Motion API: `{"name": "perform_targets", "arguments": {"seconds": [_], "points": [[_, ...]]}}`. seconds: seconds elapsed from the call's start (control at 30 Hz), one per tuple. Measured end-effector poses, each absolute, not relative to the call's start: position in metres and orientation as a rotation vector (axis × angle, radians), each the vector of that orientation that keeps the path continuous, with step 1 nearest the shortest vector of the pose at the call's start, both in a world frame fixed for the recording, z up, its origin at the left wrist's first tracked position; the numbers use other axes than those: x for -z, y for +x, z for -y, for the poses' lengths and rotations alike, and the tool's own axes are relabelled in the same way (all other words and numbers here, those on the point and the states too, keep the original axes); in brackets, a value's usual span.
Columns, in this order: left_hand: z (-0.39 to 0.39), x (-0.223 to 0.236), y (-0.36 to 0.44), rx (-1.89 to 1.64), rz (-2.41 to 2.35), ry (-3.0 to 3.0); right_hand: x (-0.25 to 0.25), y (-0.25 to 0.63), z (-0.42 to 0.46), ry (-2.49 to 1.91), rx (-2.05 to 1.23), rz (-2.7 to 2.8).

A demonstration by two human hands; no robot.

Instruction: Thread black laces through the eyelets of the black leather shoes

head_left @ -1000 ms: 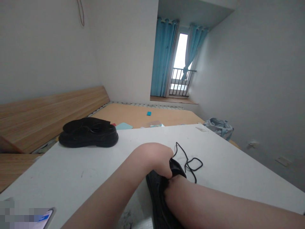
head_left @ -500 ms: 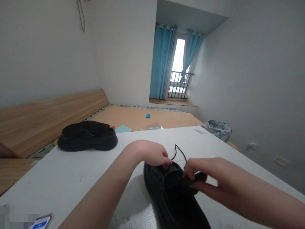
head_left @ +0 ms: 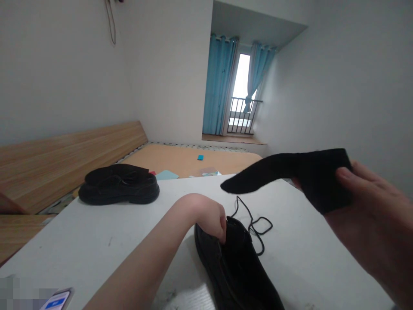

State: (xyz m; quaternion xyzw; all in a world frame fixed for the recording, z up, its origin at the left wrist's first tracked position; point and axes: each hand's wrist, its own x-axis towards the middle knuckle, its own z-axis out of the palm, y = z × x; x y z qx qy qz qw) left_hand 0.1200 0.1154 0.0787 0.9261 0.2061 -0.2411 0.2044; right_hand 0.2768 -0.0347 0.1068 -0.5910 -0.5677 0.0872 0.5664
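Note:
A black shoe [head_left: 209, 254] with its opening toward me stands on the white table in front of me. My left hand [head_left: 209, 219] is closed on the upper near the lacing flaps. From the shoe's far right side a loose black shoelace [head_left: 260, 232] trails in loops over the tabletop. Raised to the right, my right hand [head_left: 364, 202] is closed around the broad end of a black insole [head_left: 287, 170], whose rounded narrow end points left above the table. Farther back on the left, another black shoe [head_left: 119, 185] rests on its sole, with a flat black piece across its top.
The white table [head_left: 135, 245] spreads under the shoes. A phone [head_left: 58, 299] lies at its near left corner. Behind are a wooden headboard [head_left: 74, 150], a tan bed surface [head_left: 174, 155] with a small blue item [head_left: 200, 157], and blue curtains [head_left: 219, 86].
My right hand has come up and right out of the shoe, carrying the black insole with it. My left hand stays at the shoe, and the loose lace now shows fully.

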Motion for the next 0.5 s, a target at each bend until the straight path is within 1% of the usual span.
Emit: {"name": "perform_targets", "arguments": {"seconds": [0.07, 0.13, 0.23, 0.3, 0.4, 0.5], "points": [[-0.118, -0.080, 0.117, 0.650, -0.609, 2.564, -0.097, 0.268, 0.035, -1.258, -0.284, 1.242], [-0.121, -0.082, 0.114, 0.618, -0.592, 2.572, -0.086, 0.261, 0.036, -1.260, -0.380, 1.383], [-0.125, -0.085, 0.109, 0.536, -0.492, 2.609, -0.073, 0.256, 0.037, -1.498, -0.574, 1.803], [-0.127, -0.088, 0.105, 0.524, -0.543, 2.614, -0.068, 0.257, 0.035, -1.630, -0.669, 1.988], [-0.131, -0.090, 0.101, 0.543, -0.684, 2.610, -0.067, 0.259, 0.031, -1.697, -0.668, 2.100], [-0.136, -0.088, 0.100, 0.518, -0.664, 2.549, -0.065, 0.259, 0.028, -1.710, -0.588, 2.165]]}}
